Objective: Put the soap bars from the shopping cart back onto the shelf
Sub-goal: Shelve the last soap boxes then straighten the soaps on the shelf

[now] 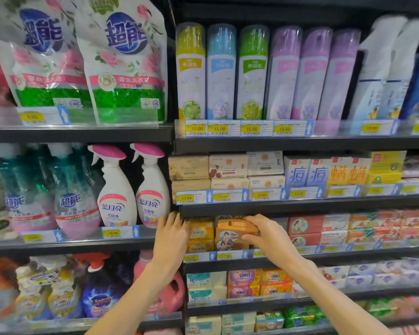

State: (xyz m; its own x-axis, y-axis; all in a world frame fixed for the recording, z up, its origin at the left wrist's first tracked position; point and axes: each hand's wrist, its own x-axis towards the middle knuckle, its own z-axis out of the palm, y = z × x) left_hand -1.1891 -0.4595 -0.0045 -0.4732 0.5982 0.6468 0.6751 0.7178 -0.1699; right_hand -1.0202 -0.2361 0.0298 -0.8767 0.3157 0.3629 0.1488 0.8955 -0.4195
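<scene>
On the crowded shelf (300,206), the right hand (271,235) gripped an orange soap box (230,235); the left hand (172,233), fingers straight, touched yellow soap boxes (201,234).

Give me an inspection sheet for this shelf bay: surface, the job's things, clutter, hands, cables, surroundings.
Surface: the shelf that the hands work at carries rows of boxed soap behind price tags.
Job's things: an orange soap box stands tilted at the shelf front, beside yellow soap boxes; the shopping cart is not in view.
Clutter: nothing seen.
Hands: the right hand grips the orange soap box by its top and side; the left hand is open, fingers straight, against the yellow soap boxes.
Cables: nothing seen.
Surroundings: spray cans two shelves above, spray bottles and detergent pouches to the left.
</scene>
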